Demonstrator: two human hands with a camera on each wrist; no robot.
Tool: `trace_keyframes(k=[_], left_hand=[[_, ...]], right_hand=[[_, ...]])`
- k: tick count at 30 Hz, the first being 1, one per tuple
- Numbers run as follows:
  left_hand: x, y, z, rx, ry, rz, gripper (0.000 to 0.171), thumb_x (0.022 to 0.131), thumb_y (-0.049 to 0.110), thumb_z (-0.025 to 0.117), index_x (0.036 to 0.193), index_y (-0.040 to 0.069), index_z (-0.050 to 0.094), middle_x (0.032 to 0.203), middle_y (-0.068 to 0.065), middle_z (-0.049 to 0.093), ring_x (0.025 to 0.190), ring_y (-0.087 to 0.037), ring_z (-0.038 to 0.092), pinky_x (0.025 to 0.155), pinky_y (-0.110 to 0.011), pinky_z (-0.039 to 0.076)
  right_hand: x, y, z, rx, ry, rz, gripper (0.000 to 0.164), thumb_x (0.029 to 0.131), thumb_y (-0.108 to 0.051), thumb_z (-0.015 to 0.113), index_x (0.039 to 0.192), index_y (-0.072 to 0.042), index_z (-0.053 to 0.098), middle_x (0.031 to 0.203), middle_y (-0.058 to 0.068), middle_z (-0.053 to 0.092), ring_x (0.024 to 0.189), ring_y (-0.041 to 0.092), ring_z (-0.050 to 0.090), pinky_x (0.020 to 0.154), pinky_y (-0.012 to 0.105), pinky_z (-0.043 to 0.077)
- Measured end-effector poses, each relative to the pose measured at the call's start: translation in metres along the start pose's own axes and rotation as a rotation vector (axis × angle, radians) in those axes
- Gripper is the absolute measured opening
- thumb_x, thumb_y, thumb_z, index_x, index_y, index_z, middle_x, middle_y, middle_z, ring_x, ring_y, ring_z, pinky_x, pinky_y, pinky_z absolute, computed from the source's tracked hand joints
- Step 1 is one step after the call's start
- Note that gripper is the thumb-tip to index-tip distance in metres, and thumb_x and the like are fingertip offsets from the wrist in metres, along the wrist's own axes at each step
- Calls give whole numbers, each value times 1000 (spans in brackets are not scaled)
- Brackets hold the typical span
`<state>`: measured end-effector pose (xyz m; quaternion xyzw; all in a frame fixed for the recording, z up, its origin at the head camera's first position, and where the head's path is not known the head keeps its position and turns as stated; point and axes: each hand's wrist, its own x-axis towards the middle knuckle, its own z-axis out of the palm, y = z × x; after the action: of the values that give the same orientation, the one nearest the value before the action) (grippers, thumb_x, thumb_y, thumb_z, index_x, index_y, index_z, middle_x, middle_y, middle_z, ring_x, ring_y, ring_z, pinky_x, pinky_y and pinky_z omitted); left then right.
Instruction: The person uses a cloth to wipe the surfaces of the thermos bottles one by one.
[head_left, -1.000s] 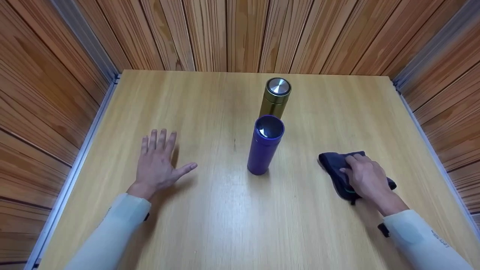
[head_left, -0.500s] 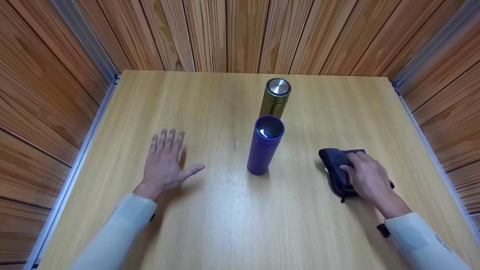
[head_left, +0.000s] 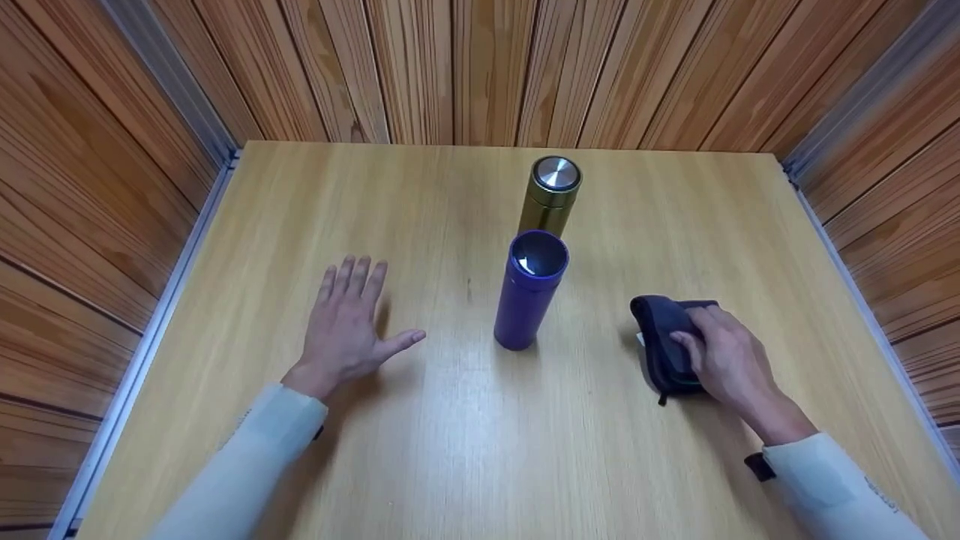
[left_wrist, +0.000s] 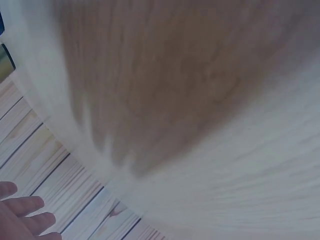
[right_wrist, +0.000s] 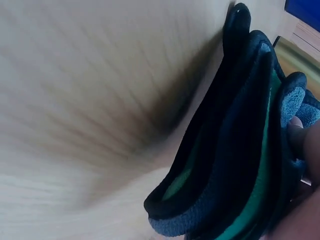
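Observation:
My right hand grips a folded dark cloth at the right of the head view. Up close, the right wrist view shows the cloth in several layers, with black edging, grey-blue terry and green strips; fingers pinch its folds. Spread wide, my left hand hovers palm down over the table on the left, its shadow below it, holding nothing. Between the hands a purple bottle stands upright. Behind it is a gold-green bottle with a silver lid, its lower part hidden by the purple one.
The light wooden table carries all of this. Wood-plank walls close it in at the back and both sides, with grey metal strips along the side edges.
My left hand has moved right, toward the purple bottle. The right hand has shifted the cloth slightly left, and its near folds hang more upright. Both bottles stay where they were.

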<state>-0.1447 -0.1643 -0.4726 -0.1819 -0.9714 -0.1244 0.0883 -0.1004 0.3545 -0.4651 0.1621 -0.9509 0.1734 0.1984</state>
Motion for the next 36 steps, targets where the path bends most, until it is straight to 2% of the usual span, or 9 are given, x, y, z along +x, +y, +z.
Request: trace_keyframes(k=[8,20,29,36], left_hand=[[7,13,1,-45,34,43,113,85,82,51,160,2,26,162,-24,33,152,-41,25,124,-54,10],[21,39,-3,-98,105,131,111,83,82,54,157,1,34,157,-24,41,148,-42,33,123,-54,16],[30,59,-7,-91,101,155,113,82,86,50,156,1,38,155,-20,45,146,-37,37,123,-52,18],[37,71,-15,-106,141,191,112,81,86,51,154,1,40,152,-18,49,143,-36,42,122,-52,23]], right_hand=[[-1,-7,3,31,8,5,18,89,-6,78,102,-2,66,91,12,61,79,28,58,67,48,49],[-2,-14,4,47,27,-16,20,88,-5,79,104,-2,66,91,12,61,79,26,57,68,46,50],[-2,-20,6,62,37,-11,20,87,-4,79,104,-2,67,91,11,63,81,24,58,71,44,48],[-2,-22,6,68,47,-13,21,87,-3,80,105,-2,68,92,11,64,82,23,59,71,41,47]])
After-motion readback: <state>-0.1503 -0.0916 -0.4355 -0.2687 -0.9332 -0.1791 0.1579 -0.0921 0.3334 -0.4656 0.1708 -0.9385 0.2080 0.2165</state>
